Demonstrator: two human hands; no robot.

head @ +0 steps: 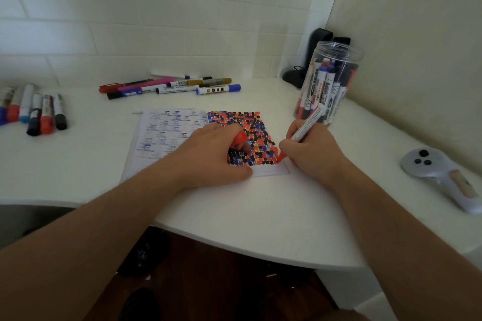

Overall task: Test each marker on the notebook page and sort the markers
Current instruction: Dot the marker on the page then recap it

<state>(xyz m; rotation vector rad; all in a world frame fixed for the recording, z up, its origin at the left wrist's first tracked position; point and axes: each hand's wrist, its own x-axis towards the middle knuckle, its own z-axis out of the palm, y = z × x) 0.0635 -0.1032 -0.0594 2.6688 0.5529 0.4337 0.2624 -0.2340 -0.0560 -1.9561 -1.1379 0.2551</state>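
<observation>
An open notebook (167, 135) lies at the middle of the white desk (260, 206), its right page packed with red, blue and black dots. The right hand (310, 154) grips a red marker (305, 130), tip on the page's near right corner; the left hand (216, 154) rests on the page, fingers curled round the red cap (238, 138). Loose markers (169, 85) lie far left, a clear jar (328, 86) far right by the white tiled wall (130, 21).

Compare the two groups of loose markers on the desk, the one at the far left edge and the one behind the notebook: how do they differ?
The left group lies side by side with the markers pointing towards and away from the camera; the group behind the notebook lies mostly crosswise, overlapping in a looser heap. The left group looks stubbier and thicker; the rear group includes slimmer pens, among them a pink and a gold one. Both rest capped on the white desk, outside the jar.
</observation>
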